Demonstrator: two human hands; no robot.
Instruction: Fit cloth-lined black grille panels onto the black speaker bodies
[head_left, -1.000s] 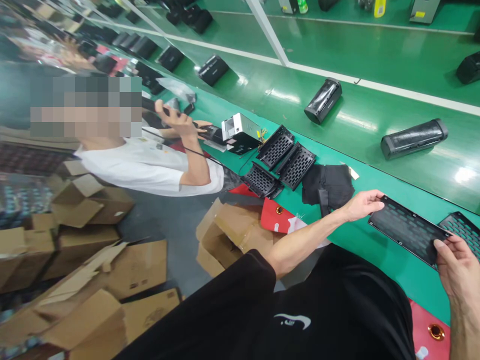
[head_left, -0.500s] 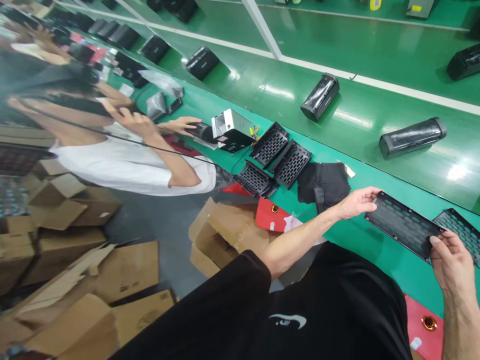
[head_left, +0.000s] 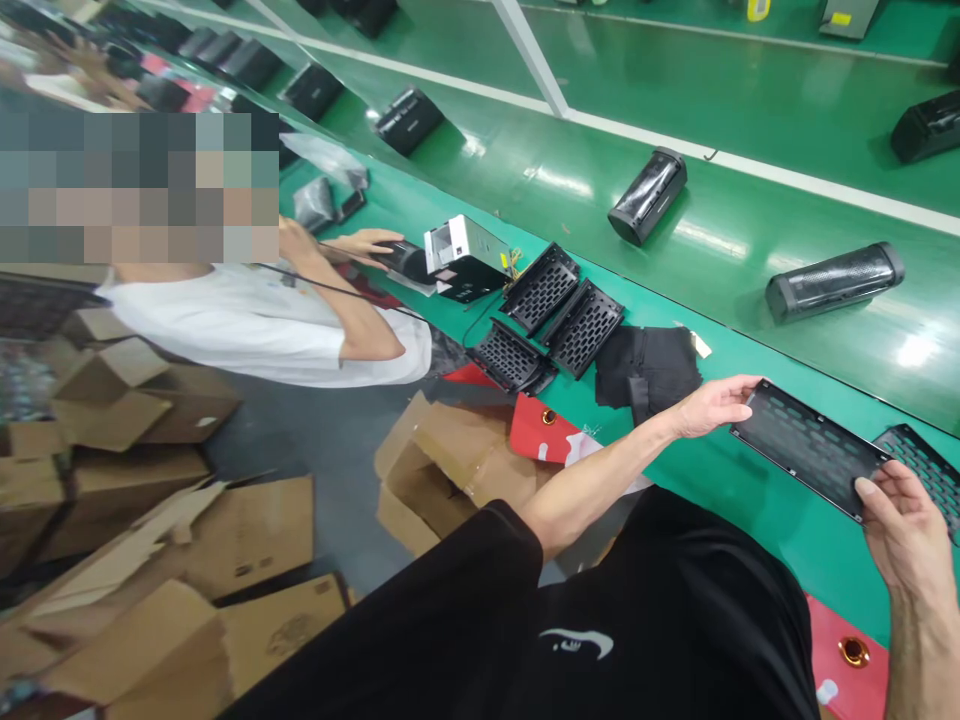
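Note:
Between my two hands I hold a black speaker grille (head_left: 810,445), a long panel with slots showing through a dark mesh. My left hand (head_left: 716,405) pinches its left end between thumb and fingers. On the opposite end, my right hand (head_left: 904,510) grips the corner, thumb on the face of the panel. Just beyond my right hand lies another slotted black grille (head_left: 922,470), partly hidden. A pile of black cloth pieces (head_left: 649,365) rests on the green table near my left forearm. Further left are several slotted black grilles (head_left: 577,325).
Black cylindrical speakers (head_left: 649,195) lie on the green conveyor (head_left: 720,240) beyond the table edge. A co-worker in a white shirt (head_left: 277,330) sits to the left, one hand by a silver-and-black box (head_left: 465,260). Open cardboard boxes (head_left: 450,450) stand on the floor.
The speakers on the conveyor have shifted slightly right in view. My hands keep the grille in nearly the same position.

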